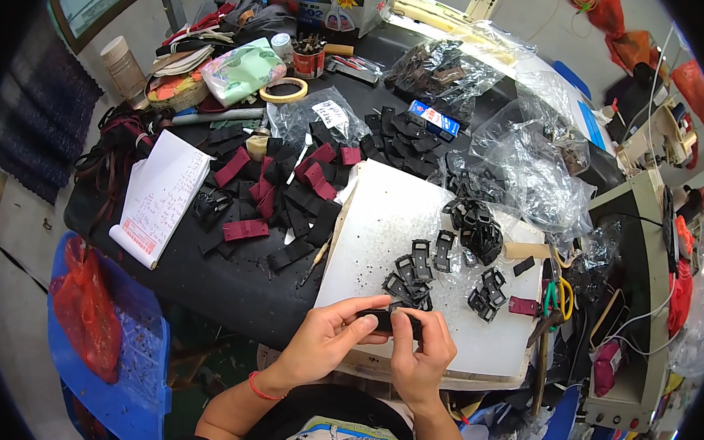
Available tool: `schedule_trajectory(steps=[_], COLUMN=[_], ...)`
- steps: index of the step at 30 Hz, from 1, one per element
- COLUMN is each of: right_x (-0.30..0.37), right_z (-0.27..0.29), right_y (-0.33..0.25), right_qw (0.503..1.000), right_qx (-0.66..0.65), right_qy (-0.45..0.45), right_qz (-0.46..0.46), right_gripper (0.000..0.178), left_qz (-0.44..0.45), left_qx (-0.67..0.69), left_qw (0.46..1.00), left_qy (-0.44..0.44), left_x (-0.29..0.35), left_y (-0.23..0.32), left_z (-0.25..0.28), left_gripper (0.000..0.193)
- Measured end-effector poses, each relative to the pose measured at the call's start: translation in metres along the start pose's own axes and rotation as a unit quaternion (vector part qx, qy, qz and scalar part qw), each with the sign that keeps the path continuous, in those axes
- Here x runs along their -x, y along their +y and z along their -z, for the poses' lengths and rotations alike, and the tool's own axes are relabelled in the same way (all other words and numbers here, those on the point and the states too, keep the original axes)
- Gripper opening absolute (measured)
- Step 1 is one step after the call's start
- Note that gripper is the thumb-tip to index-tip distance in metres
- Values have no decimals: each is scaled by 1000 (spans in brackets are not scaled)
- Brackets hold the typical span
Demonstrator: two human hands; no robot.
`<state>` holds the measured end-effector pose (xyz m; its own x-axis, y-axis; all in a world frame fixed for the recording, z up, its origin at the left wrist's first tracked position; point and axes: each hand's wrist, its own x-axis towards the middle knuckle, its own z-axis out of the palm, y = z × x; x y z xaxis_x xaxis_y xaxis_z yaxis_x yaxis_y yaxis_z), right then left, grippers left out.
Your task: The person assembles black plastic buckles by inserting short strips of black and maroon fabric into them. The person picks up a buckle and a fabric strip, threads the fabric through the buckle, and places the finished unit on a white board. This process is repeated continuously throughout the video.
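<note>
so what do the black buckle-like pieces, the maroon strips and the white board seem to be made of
The black buckle-like pieces look like glossy plastic or coated metal: rigid open frames with bright highlights. The maroon strips look like matte leather or synthetic, flat with clean-cut edges. The white board is probably plastic, smooth with a soft sheen.

The white board point(358, 245) on the black table point(238, 302) bears black buckles point(478, 234) and a maroon strip point(522, 305).

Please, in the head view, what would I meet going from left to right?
White notepad → roll of tan tape → left hand → right hand → rightmost maroon strip → magenta bundle.
</note>
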<state>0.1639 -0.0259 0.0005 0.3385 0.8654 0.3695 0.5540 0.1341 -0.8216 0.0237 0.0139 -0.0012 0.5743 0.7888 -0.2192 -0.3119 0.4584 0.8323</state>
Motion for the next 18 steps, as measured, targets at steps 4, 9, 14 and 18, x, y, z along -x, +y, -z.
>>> schedule_trajectory(steps=[4, 9, 14, 18], right_x=[-1, 0, -4, -18], right_z=[1, 5, 4, -1], right_y=[1, -2, -3, 0], right_qw=[1000, 998, 999, 961], right_qx=[28, 5, 35, 159], right_qy=[-1, -28, 8, 61], right_qz=[8, -55, -26, 220], right_gripper=[5, 8, 6, 26], left_qz=[41, 85, 15, -51], left_qx=[54, -19, -22, 4], left_qw=[997, 996, 999, 998], left_qy=[-19, -35, 27, 49], left_x=[-2, 0, -5, -9], left_y=[9, 15, -1, -4], left_z=[1, 2, 2, -7], left_gripper=[37, 35, 35, 42])
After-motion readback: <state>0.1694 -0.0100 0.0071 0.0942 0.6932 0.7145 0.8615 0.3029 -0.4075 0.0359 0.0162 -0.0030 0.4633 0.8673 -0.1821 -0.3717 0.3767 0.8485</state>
